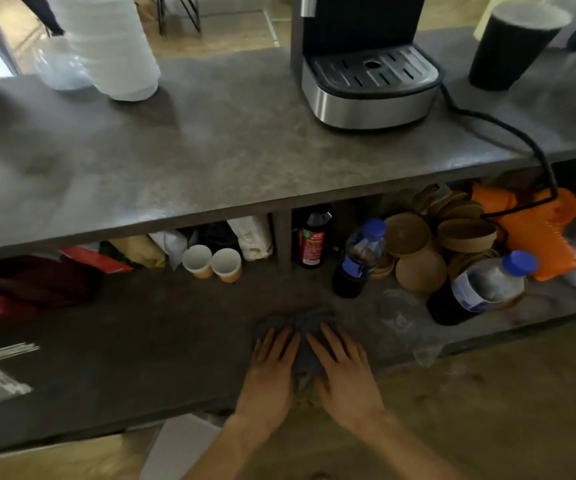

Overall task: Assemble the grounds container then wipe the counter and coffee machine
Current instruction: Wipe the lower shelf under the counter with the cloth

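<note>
Hands press flat on a crumpled grey cloth [300, 336] lying at the front of the lower dark shelf [162, 344], as seen from the head camera. The left hand [272, 362] and the right hand [340, 363] lie side by side with fingers straight and spread, palms down on the cloth, gripping nothing.

Above them, the grey stone-look counter [210, 143] carries one black and steel coffee machine [366, 64] with a slotted drip tray, its black power cord [508, 129] trailing over the counter's right edge. One tall black paper cup [511, 46] stands to the machine's right, well apart from it. One stack of white disposable cups [113, 46] stands at the counter's far left, beside a clear plastic wrapper [59, 64].

On the shelf beneath, two white paper cups [212, 263] sit touching each other. To their right stand one dark glass bottle with a red label [314, 239] and two blue-capped plastic bottles of dark drink [359, 258], the nearer one tilted. Behind the bottles lie several brown paper bowls [418, 251], too jumbled to count, and one orange plastic object [539, 230]. The grounds container cannot be told apart in this view.
</note>
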`<state>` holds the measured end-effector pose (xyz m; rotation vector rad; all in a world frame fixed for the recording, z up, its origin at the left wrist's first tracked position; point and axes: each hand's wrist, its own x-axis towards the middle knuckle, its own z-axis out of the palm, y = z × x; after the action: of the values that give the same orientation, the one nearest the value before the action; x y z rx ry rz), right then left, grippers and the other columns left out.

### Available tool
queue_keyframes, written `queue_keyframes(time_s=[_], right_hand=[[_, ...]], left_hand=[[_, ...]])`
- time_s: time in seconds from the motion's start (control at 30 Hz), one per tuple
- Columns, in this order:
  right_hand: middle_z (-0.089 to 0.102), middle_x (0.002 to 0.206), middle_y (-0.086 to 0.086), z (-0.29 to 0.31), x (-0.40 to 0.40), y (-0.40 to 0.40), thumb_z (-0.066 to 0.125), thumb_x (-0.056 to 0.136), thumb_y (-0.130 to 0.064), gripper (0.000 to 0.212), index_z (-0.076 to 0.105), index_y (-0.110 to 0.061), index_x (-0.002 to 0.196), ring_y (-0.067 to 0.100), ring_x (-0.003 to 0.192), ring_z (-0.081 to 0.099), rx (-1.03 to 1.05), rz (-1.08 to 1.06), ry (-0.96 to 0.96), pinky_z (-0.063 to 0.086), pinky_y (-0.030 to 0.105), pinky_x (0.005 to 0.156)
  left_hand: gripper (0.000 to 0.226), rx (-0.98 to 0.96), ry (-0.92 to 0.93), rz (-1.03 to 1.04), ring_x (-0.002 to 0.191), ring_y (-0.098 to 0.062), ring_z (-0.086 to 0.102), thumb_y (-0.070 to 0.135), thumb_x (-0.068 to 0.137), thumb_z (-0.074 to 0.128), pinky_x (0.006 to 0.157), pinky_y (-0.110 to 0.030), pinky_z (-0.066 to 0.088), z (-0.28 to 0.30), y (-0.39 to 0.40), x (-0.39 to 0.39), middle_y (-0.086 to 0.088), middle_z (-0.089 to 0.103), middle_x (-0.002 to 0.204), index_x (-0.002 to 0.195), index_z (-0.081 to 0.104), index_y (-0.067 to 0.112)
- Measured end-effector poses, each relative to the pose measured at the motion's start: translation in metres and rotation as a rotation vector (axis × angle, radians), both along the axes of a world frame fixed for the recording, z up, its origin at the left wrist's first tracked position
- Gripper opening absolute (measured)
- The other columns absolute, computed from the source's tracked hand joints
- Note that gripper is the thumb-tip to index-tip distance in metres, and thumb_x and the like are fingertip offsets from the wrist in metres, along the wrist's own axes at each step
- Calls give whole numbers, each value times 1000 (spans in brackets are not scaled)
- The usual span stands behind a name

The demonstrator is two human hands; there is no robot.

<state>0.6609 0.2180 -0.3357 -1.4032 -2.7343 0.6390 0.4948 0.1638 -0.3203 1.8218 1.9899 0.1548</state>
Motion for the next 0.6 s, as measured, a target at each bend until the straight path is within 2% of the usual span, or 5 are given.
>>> queue_keyframes(time_s=[0.13, 0.2, 0.37, 0.53, 0.6], right_hand=[[41, 153, -2, -5, -8, -46, 53, 72, -31, 78, 37, -35, 147, 28, 140, 29, -80, -52, -23, 49, 51, 99], [49, 148, 2, -9, -29, -67, 61, 63, -27, 81, 45, -32, 142, 31, 137, 34, -60, -59, -35, 56, 48, 87], [61, 137, 4, 6, -119, -103, 68, 63, -35, 67, 63, -30, 129, 32, 123, 59, -60, 49, -99, 53, 48, 91], [12, 164, 9, 25, -216, -138, 57, 86, -15, 76, 24, -23, 154, 36, 150, 6, -209, 337, -65, 6, 52, 119], [5, 165, 7, 31, -230, -137, 51, 91, -10, 73, 18, -23, 155, 35, 150, -2, -218, 384, -102, 0, 51, 121]], left_hand=[[51, 3, -47, -20, 109, -30, 68, 28, 74, 45, 86, -50, 57, -6, -37, -9, -4, 70, 120, 116, 73, 19], [50, 39, -7, -31, 111, -28, 67, 29, 75, 45, 91, -46, 55, -11, -53, -26, -3, 70, 121, 116, 73, 20], [60, 15, 39, 117, 123, -28, 59, 24, 75, 40, 109, -35, 35, -21, -107, -110, -5, 62, 133, 129, 64, 14], [62, 17, 35, 393, 125, -38, 54, 14, 74, 45, 102, -46, 44, -29, -189, -199, -13, 57, 137, 135, 52, 7], [57, 38, 37, 450, 122, -44, 56, 7, 73, 50, 101, -48, 45, -28, -196, -204, -19, 60, 132, 129, 58, -1]])
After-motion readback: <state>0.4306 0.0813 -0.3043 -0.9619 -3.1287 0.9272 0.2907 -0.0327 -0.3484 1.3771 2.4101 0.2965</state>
